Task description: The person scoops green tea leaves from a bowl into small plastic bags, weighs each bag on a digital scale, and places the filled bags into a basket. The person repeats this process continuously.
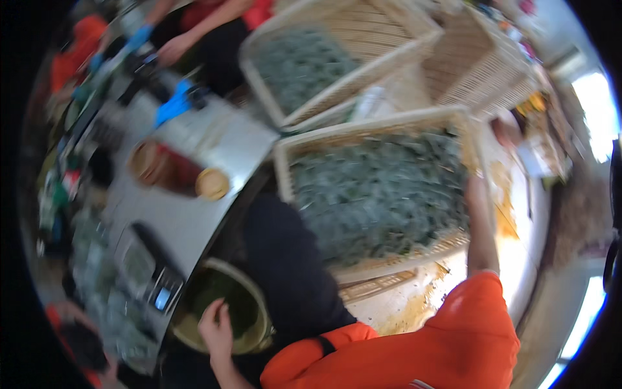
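My right arm reaches along the right side of a cream plastic crate (pixel 372 268), and my right hand (pixel 476 185) grips its right rim; blur softens the fingers. Inside the crate lie many small, clear, bag-like packets (pixel 382 191) with greenish contents. Over the edge of a pale round bucket (pixel 262 305), my left hand (pixel 217 327) is raised with loosely bent fingers apart and nothing visible in them. Dark green matter (pixel 223 295) fills part of the bucket, too blurred to name. My dark-clothed leg (pixel 285 253) stands between bucket and crate.
A metal table (pixel 194 133) at left bears a reddish jar (pixel 168 165), a round tan lid (pixel 212 184), a scale-like device (pixel 162 288) and clear packets (pixel 107 292). Another part-filled crate (pixel 337 91) and a third crate (pixel 476 65) stand beyond. Co-workers sit around the table. The floor (pixel 408 308) looks wet.
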### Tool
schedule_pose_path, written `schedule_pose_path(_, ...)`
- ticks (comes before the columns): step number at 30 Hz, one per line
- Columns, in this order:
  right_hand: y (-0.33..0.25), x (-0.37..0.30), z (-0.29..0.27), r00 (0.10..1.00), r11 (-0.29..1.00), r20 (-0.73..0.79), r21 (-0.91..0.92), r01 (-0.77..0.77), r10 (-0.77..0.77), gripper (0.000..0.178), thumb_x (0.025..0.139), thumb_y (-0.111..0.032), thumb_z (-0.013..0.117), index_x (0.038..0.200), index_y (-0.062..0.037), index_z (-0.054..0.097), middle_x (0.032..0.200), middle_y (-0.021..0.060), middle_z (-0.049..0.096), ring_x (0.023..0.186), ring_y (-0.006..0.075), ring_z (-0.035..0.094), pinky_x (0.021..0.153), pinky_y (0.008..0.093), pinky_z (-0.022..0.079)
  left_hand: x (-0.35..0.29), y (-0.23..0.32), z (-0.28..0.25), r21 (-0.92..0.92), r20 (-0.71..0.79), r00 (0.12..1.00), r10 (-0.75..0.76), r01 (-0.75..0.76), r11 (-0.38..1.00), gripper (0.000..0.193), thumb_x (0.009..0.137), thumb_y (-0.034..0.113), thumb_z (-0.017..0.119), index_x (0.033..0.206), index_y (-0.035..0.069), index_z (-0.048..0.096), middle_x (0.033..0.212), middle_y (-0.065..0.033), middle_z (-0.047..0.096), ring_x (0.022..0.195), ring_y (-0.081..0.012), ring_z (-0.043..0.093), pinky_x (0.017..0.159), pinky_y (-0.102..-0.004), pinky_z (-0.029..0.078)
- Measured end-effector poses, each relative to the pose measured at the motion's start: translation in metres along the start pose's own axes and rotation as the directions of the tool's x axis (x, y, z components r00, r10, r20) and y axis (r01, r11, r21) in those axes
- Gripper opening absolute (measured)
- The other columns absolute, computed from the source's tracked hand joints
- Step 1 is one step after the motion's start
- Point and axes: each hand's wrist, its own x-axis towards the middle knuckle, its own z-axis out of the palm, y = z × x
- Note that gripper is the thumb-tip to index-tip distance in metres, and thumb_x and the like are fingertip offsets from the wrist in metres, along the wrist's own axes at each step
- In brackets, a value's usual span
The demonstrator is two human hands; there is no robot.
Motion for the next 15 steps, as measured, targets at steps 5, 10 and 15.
schedule_pose_path(5, 0.056, 0.018, 0.009, 0.999, 0.997, -0.033, -0.072, 0.035, -0.037, 0.02, 0.087, -0.011, 0.056, 0.077, -0.0014, 0.071, 0.085, 0.0242, 0.071, 0.085, 0.0447, 0.07, 0.073, 0.0537, 0.055, 0.003, 0.029, -0.004, -0.095, 0.041, 0.994, 0.102, -0.098, 0.991, 0.018, 0.095, 0.012, 0.071, 0.112, 0.004, 0.074, 0.099, -0.0156, 0.074, 0.086, -0.0317, 0.072, 0.075, -0.0364, 0.056)
schedule_pose_path(10, -0.138, -0.035, -0.135, 0.88, 0.911, -0.34, 0.128, 0.393, -0.332, 0.036, 0.094, -0.028, 0.072, 0.118, -0.0011, 0.072, 0.107, 0.0228, 0.074, 0.1, 0.0419, 0.071, 0.087, 0.0507, 0.055, -0.012, -0.004, -0.01, -0.035, 0.012, 0.993, 0.117, -0.116, 0.993, 0.021, 0.096, 0.015, 0.07, 0.113, 0.003, 0.073, 0.099, -0.0164, 0.074, 0.09, -0.0319, 0.073, 0.077, -0.0379, 0.057)
schedule_pose_path(15, -0.359, -0.171, -0.304, 0.45, 0.288, -0.7, 0.346, 0.893, -0.555, 0.027, 0.087, -0.011, 0.08, 0.112, -0.0032, 0.075, 0.114, 0.0162, 0.074, 0.103, 0.0338, 0.072, 0.089, 0.0419, 0.057, -0.019, -0.007, -0.01, -0.09, 0.005, 0.994, 0.11, -0.109, 0.99, 0.021, 0.095, 0.013, 0.07, 0.114, 0.002, 0.073, 0.101, -0.0171, 0.074, 0.092, -0.0321, 0.074, 0.078, -0.0384, 0.058)
